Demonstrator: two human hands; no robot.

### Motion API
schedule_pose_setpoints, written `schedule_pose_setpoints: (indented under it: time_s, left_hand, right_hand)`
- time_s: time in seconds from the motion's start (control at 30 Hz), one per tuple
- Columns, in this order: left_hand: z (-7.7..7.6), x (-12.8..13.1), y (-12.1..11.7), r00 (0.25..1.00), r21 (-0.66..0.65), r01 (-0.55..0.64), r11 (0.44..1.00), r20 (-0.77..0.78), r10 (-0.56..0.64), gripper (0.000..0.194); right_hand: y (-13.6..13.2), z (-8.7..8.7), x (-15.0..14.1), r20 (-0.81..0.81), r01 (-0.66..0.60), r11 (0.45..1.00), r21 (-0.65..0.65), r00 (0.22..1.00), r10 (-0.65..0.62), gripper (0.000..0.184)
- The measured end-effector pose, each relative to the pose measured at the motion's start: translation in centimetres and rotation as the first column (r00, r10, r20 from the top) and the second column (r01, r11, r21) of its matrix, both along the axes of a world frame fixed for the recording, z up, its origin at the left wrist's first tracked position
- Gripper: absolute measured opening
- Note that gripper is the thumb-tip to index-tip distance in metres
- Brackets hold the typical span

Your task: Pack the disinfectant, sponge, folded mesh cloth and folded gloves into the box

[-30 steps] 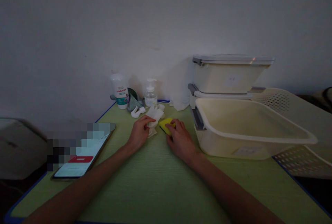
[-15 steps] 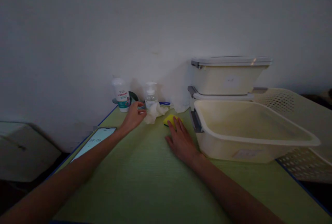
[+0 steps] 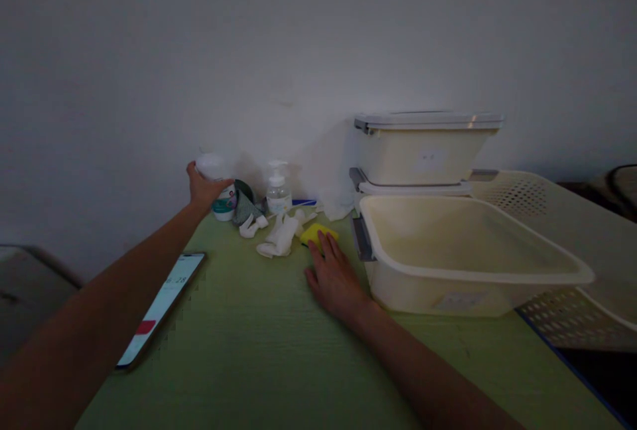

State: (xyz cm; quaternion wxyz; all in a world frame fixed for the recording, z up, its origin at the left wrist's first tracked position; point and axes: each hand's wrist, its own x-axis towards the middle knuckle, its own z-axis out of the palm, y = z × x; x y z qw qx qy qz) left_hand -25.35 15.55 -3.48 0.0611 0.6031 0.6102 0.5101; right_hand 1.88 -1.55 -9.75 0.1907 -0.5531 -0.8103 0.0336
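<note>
Near the far left corner of the surface [image 3: 249, 344], the left hand [image 3: 202, 191] seemingly clamps its fingers round a bottle [image 3: 224, 207]. The right hand [image 3: 336, 277], fingers apart, touches a sponge [image 3: 313, 233].

The left arm [image 3: 114, 284] stretches far forward, left grip [image 3: 205, 192] curved wide; the right grip [image 3: 336, 277] lies palm-down, loosely extended.

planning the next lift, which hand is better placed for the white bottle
Likely the left hand: it is at the white bottle, thumb across its front, while the right hand lies farther off, fingers on the yellow sponge.
</note>
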Motion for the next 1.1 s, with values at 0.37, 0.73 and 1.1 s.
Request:
schedule_pose_setpoints:
  time_s: [0.37, 0.73, 1.1]
  left_hand:
    - [1.6, -1.3, -1.3, 0.991, -0.153, -0.129, 0.980, -0.043, 0.124, 0.081]
    - [1.7, -1.9, -4.7, 0.994, -0.159, -0.067, 0.985, -0.091, 0.053, 0.074]
    - [1.2, -0.2, -8.7, 0.997, -0.126, 0.051, 0.991, -0.047, -0.057, 0.079]
  right_hand:
    - [0.1, 0.0, 0.0, 0.015, -0.008, 1.000, -0.012, 1.000, 0.008, 0.052]
    - [0.0, -0.2, -0.1, -0.024, -0.024, 0.999, 0.029, 0.999, 0.025, 0.048]
    - [-1.4, 0.5, -0.7, -0.009, -0.435, 0.897, 0.082, 0.899, 0.437, 0.040]
